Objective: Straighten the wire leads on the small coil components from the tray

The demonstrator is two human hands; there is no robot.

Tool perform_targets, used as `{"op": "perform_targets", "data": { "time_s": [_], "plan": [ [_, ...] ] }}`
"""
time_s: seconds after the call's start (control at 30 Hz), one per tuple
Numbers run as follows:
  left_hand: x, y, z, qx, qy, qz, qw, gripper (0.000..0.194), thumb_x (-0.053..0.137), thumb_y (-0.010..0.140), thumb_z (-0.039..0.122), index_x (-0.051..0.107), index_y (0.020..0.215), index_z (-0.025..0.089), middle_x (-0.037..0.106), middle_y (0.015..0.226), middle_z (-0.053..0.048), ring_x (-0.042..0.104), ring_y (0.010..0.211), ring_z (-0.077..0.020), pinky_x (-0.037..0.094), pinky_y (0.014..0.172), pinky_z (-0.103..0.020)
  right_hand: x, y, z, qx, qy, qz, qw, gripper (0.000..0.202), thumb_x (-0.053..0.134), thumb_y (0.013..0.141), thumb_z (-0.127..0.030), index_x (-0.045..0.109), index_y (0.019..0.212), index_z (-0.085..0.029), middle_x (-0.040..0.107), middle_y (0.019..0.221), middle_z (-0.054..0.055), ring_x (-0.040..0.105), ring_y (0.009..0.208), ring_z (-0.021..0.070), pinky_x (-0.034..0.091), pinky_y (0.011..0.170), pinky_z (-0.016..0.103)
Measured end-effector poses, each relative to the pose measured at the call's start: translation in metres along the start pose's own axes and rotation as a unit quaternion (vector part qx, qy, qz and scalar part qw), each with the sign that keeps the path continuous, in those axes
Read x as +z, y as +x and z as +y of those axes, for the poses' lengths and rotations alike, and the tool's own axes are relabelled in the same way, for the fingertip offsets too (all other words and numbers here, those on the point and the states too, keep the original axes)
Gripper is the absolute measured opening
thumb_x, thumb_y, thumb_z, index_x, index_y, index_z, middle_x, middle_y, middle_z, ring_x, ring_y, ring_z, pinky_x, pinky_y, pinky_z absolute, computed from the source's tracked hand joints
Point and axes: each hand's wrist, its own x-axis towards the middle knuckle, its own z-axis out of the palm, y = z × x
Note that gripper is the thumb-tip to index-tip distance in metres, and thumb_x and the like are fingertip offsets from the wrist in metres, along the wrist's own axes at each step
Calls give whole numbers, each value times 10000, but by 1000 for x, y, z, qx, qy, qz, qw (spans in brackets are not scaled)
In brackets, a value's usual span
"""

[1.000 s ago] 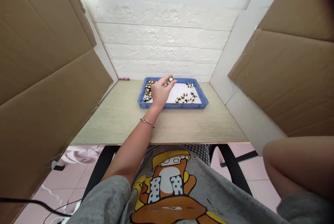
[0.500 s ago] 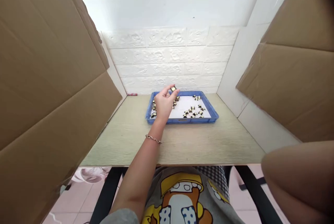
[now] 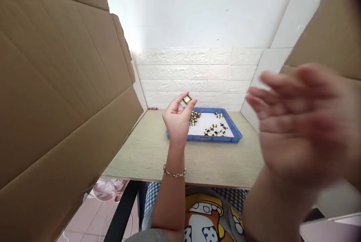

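Before the blue tray's (image 3: 220,139) left end, the left hand (image 3: 178,119) pinches a component (image 3: 187,99). Rightward, the right hand (image 3: 299,125) has joined, loosely open, seemingly empty.

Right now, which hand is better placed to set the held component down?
Probably the left hand: it pinches the yellow-and-black component; the right hand, blurred, appears right of the blue tray.

Pinched at the one o'clock side of the left hand (image 3: 177,118): small block (image 3: 187,99), yellow in the middle, dark toothed edges, tilted, raised above the desk (image 3: 220,163).
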Motion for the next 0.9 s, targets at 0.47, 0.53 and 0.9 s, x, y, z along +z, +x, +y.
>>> {"op": "perform_targets", "data": {
  "time_s": [0.47,0.53,0.9],
  "plan": [
    [-9,-24,31,74,72,-116,988,239,729,642,312,713,878,276,228,481,64,212,466,-64,242,427,-223,15,-16,51,109,-51,-2,993,265,428,888,-298,572,1108,-273,615,1139,36,580,1051,169,488,913,395],
    [-5,-27,29,78,72,-129,986,223,721,654,310,712,876,285,240,479,63,214,466,-63,245,430,-220,17,-16,54,129,-20,-12,991,270,426,887,-335,577,1099,-266,619,1145,40,577,1071,172,485,921,399],
    [1,-22,30,88,76,-123,986,243,703,676,307,707,916,269,207,513,56,211,475,-58,236,441,-214,33,-16,80,230,189,-30,954,291,426,869,-419,620,971,-229,687,966,33,661,864,145,545,796,369]
  ]
}}
